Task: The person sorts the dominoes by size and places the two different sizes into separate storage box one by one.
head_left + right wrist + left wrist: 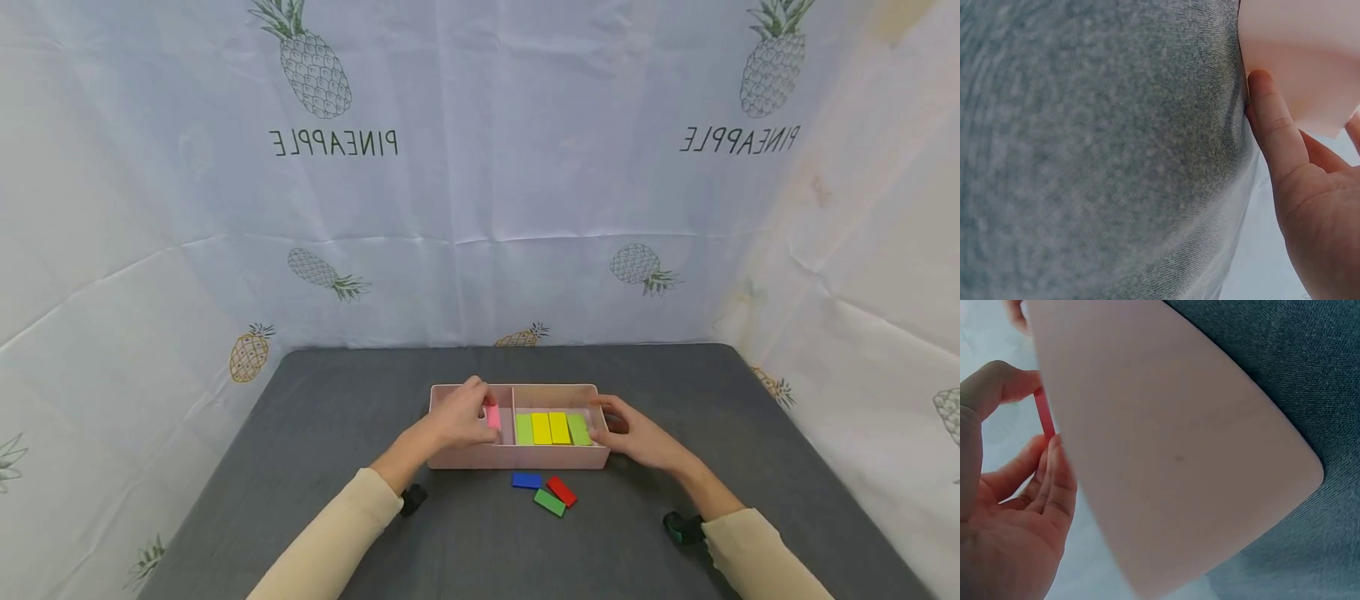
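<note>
A pale pink box (517, 457) with two compartments lies on the dark table. My left hand (462, 418) reaches into its left compartment and pinches a pink block (492, 416) between thumb and fingertips. The left wrist view shows the block (1044, 414) edge-on, partly hidden behind the box wall (1179, 444). Yellow blocks (550, 428) and yellow-green blocks (578, 429) stand side by side in the right compartment. At the box's right end my right hand (636, 433) holds the wall, its thumb (1275, 122) lying along the outside in the right wrist view.
In front of the box lie a blue block (527, 481), a red block (562, 491) and a green block (550, 502) close together. A pale cloth (480, 200) printed with pineapples hangs behind the table. A dark band (682, 528) is on the right wrist.
</note>
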Demonstrator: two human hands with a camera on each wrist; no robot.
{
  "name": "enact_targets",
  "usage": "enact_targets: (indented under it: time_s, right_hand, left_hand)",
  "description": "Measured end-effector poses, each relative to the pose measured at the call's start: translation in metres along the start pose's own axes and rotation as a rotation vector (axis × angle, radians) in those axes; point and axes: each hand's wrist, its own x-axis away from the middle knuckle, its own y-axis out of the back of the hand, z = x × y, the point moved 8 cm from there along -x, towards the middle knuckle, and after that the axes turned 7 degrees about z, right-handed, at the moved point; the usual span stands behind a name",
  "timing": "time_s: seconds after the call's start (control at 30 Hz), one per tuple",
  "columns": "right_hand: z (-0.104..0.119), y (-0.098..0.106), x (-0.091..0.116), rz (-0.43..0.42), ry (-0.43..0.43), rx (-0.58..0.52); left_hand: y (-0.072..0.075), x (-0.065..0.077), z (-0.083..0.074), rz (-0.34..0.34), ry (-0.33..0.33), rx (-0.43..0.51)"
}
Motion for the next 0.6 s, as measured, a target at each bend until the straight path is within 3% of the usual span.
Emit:
enact_targets:
  time_s: [0.23, 0.6]
  right_hand:
    - [0.0, 0.0, 0.002, 0.002, 0.011, -0.033]
    - [-0.002, 0.001, 0.0, -0.017, -0.02, -0.008]
  left_hand:
    - [-0.009, -0.013, 0.016, 0.028, 0.065, 0.054]
    - [-0.03, -0.031, 0.022, 0.109, 0.078, -0.057]
